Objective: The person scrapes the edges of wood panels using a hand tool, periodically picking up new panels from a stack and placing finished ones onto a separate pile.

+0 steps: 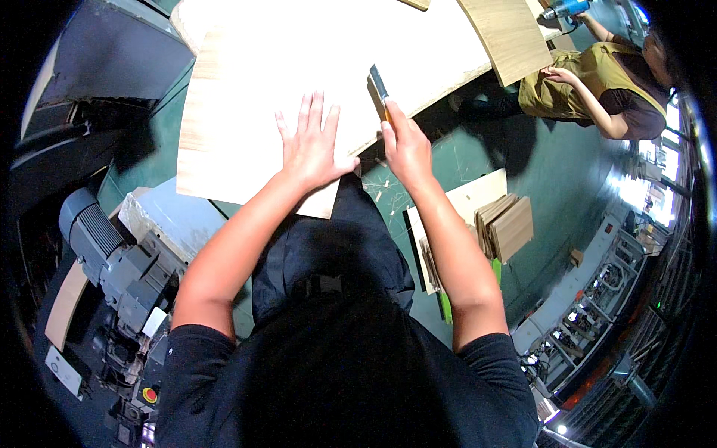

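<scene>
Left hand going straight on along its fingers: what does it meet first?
The way looks free: ahead of the left hand, the pale surface runs to the picture's top edge, though glare could hide a low step. The tool in the right hand is right of that line.

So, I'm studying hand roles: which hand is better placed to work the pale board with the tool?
Probably the right hand: it grips the orange-handled tool near the board. The left hand lies spread on the board, seemingly steadying it.
</scene>
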The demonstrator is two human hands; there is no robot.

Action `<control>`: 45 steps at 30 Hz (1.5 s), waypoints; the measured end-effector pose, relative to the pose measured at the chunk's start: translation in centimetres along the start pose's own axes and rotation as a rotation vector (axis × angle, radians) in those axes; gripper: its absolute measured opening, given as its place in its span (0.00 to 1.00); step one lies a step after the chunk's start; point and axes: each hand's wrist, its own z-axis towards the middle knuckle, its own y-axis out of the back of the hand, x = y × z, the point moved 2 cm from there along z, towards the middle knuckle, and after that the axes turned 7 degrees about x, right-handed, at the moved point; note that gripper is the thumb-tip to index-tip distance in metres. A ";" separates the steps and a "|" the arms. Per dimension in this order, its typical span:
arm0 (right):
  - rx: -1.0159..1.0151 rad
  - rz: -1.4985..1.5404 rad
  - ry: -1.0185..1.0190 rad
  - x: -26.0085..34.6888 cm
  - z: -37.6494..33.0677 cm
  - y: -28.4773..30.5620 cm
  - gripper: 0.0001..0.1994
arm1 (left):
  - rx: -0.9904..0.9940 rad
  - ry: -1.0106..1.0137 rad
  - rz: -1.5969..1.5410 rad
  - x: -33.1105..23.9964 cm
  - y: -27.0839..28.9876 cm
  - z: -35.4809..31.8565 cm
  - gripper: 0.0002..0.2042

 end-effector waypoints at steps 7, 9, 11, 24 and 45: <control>0.054 0.165 -0.068 -1.5 -7.0 -0.4 0.26 | 0.058 -0.019 0.111 -0.1 0.2 0.4 0.52; 0.069 0.194 -0.058 -1.4 -9.1 -0.5 0.26 | 0.079 -0.070 0.122 0.4 -0.3 -0.6 0.51; 0.110 0.197 -0.075 -0.9 -11.1 -0.6 0.26 | 0.077 -0.139 0.128 1.3 -0.8 -2.3 0.50; 0.187 0.063 -0.132 0.0 -12.8 -2.4 0.28 | 0.226 -0.310 0.137 2.8 -1.2 -6.8 0.49; 0.267 0.015 -0.034 -1.1 -15.3 -0.1 0.26 | 0.187 -0.448 0.170 4.3 1.6 -2.6 0.49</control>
